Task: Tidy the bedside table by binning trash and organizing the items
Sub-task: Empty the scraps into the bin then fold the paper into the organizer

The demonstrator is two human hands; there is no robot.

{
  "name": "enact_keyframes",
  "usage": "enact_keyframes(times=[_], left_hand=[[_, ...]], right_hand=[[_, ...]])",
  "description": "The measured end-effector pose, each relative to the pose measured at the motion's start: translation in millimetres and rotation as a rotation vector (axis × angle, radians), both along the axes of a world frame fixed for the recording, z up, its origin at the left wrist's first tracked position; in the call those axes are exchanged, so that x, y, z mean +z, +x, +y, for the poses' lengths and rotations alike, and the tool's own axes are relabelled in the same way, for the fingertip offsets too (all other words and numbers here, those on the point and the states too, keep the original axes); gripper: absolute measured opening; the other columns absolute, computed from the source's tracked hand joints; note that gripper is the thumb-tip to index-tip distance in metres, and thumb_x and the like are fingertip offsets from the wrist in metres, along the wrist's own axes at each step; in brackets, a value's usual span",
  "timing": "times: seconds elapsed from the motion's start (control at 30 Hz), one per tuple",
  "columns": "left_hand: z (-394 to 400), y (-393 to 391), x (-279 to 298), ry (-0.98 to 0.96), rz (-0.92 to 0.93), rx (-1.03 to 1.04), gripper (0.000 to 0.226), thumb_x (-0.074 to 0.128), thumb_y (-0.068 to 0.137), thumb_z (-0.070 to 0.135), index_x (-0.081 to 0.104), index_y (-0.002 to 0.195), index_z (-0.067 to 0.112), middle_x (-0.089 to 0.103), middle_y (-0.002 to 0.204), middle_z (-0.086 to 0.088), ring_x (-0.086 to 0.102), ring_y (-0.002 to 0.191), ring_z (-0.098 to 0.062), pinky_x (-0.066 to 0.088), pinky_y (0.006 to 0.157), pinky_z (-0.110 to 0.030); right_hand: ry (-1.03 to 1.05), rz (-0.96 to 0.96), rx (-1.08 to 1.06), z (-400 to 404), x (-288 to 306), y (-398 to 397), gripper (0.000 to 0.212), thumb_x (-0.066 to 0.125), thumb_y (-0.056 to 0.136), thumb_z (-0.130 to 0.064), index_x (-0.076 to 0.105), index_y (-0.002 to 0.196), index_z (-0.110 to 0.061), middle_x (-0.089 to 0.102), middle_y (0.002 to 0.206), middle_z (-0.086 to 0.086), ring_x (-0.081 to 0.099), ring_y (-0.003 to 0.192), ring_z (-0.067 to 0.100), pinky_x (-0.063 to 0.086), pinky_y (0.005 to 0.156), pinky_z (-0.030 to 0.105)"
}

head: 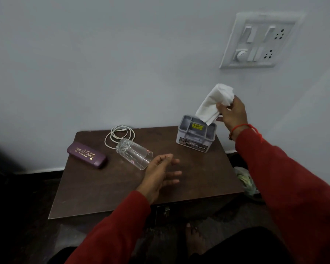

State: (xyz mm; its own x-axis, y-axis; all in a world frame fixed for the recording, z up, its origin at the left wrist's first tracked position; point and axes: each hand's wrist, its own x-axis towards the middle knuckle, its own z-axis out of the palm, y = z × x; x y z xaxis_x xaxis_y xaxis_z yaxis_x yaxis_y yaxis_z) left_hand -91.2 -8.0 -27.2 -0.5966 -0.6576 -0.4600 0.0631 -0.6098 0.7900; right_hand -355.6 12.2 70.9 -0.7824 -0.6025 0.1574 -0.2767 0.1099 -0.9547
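The right hand (231,113) has a grip on a crumpled tissue (214,102) above the organizer box (195,135), not yet binned. The left hand (161,173) hovers open. On the desk (198,174), the tipped glass (133,153), cable (118,135) and spectacle case (87,155) remain unsorted.

the purple spectacle case (86,155) left of the lying glass (134,153) reads "prince opticals"; the grey box (196,133) to the glass's right shows "opel", its yellow sticker unreadable.
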Motion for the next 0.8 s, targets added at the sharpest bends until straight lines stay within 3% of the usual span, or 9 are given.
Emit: enact_keyframes(times=[0.1,0.3,0.4,0.53,0.67,0.8], left_hand=[[-3.7,0.0,-1.2,-0.020,-0.018,-0.001,0.018,0.061,0.098,0.035,0.063,0.110,0.022,0.075,0.113,-0.003,0.073,0.090,-0.031,0.061,0.063,-0.037],[-4.8,-3.2,-1.1,-0.036,-0.044,-0.022,0.018,0.060,0.098,0.036,0.064,0.109,0.021,0.076,0.111,-0.001,0.074,0.090,-0.028,0.060,0.067,-0.039],[-2.8,-4.6,-1.0,-0.066,-0.058,-0.038,0.020,0.059,0.099,0.037,0.064,0.111,0.022,0.076,0.110,0.001,0.074,0.089,-0.026,0.059,0.069,-0.038],[-3.1,-3.3,-2.1,-0.069,-0.071,-0.043,0.020,0.060,0.098,0.038,0.065,0.110,0.023,0.076,0.110,0.002,0.073,0.088,-0.025,0.058,0.066,-0.036],[-4.7,-2.3,-4.2,-0.075,-0.080,-0.045,0.020,0.060,0.097,0.041,0.066,0.108,0.025,0.077,0.109,0.004,0.074,0.087,-0.024,0.058,0.063,-0.034],[-5.4,-2.2,-4.4,-0.079,-0.084,-0.055,0.021,0.060,0.097,0.042,0.066,0.109,0.026,0.077,0.108,0.005,0.075,0.087,-0.023,0.058,0.064,-0.034]], right_hand=[[0.087,0.086,0.012,-10.9,-3.1,-10.0,0.030,0.061,0.084,-0.010,0.061,0.113,-0.019,0.067,0.108,0.013,0.067,0.098,0.035,0.059,0.075,0.056],[0.234,0.199,0.065,-19.9,-21.6,-12.3,0.031,0.063,0.085,-0.010,0.061,0.116,-0.008,0.067,0.112,0.015,0.064,0.103,0.035,0.053,0.090,0.054],[0.271,0.246,0.084,-22.0,-30.7,-7.1,0.029,0.063,0.086,-0.009,0.062,0.115,-0.008,0.068,0.111,0.013,0.064,0.102,0.032,0.052,0.088,0.038],[0.309,0.289,0.073,-26.4,-38.7,-3.9,0.032,0.064,0.087,-0.010,0.062,0.119,-0.009,0.068,0.115,0.012,0.063,0.103,0.027,0.039,0.079,0.021],[0.351,0.297,0.065,-28.9,-47.3,-2.5,0.030,0.063,0.087,-0.011,0.063,0.117,-0.008,0.068,0.116,0.012,0.062,0.108,0.031,0.039,0.080,0.022],[0.365,0.265,0.053,-28.6,-53.3,-0.4,0.041,0.066,0.085,-0.008,0.060,0.126,-0.008,0.066,0.123,0.013,0.061,0.113,0.031,0.040,0.087,0.023]])
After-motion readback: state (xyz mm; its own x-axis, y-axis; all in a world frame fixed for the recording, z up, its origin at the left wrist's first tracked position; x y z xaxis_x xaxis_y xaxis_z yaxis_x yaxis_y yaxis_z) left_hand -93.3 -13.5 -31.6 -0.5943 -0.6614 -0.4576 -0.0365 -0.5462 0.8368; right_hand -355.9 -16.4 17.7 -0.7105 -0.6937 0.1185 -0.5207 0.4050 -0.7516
